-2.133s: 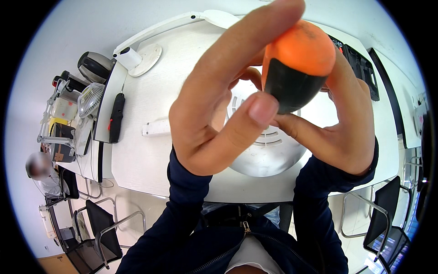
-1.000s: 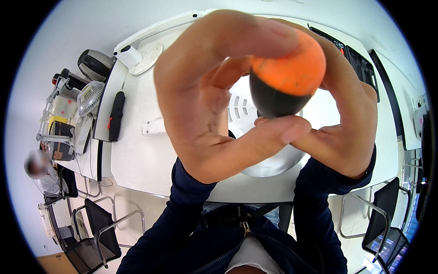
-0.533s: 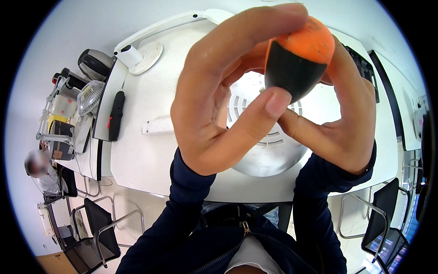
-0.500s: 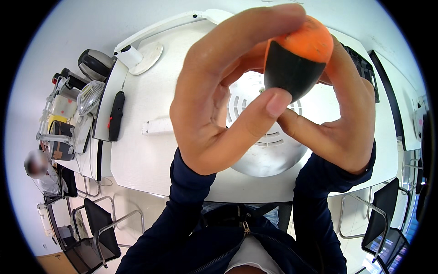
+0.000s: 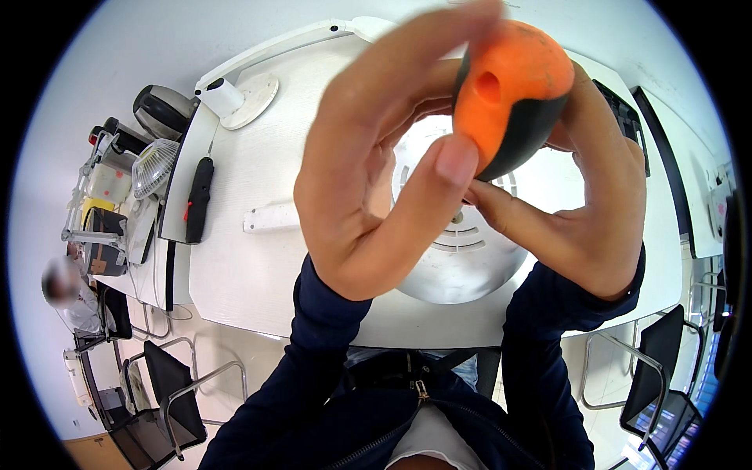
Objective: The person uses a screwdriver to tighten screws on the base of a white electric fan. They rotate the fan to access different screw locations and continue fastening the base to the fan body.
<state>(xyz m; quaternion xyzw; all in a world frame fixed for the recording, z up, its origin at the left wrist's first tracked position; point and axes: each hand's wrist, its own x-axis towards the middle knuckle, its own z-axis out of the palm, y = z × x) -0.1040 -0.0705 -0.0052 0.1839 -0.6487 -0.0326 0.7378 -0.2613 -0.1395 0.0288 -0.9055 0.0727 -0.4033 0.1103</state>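
Close before me, my two hands hold up an orange-and-black screwdriver handle (image 5: 526, 74), seen nearly end-on with a round hole in its orange part. The thumb of my left hand (image 5: 368, 172) presses on the handle's near side, while its index finger arches over the top, smeared by motion. My right hand (image 5: 599, 188) wraps the far side, its thumb under the handle. If there is a shaft, it is hidden. Below them on the white table lies a round silver metal cover (image 5: 462, 278) with curved slots, partly covered by my hands.
Left of the cover are a white bar-shaped piece (image 5: 270, 218) and a black power screwdriver (image 5: 200, 200). A white lamp base (image 5: 251, 102) stands at the far left. A black tray (image 5: 623, 117) sits at the right. Chairs (image 5: 168, 384) flank the table; a person (image 5: 78, 301) sits far left.
The screwdriver handle has turned, bringing its orange side and hole into sight. My left thumb has shifted up and left, and the left index finger is moving over the top.
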